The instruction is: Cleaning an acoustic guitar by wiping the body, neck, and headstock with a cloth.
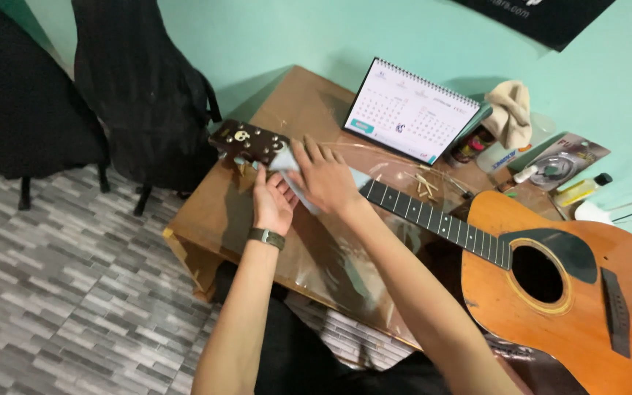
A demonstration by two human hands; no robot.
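Note:
An orange acoustic guitar (pixel 550 307) lies across a brown table (pixel 309 102), its dark neck (pixel 433 219) running left to a dark brown headstock (pixel 246 140) with metal tuning pegs. My left hand (pixel 272 201), with a watch on its wrist, grips the neck from below just behind the headstock. Over the same spot my right hand (pixel 323 175) presses a pale blue cloth (pixel 287 162) flat against the neck. The part of the neck under both hands is hidden.
A white desk calendar (pixel 411 110) stands at the table's back. Small wooden pegs (pixel 426 186), a beige cloth (pixel 510 110), a yellow bottle (pixel 579 192) and a packet (pixel 561 164) lie at the right. Two black guitar bags (pixel 140 88) lean against the green wall, over tiled floor.

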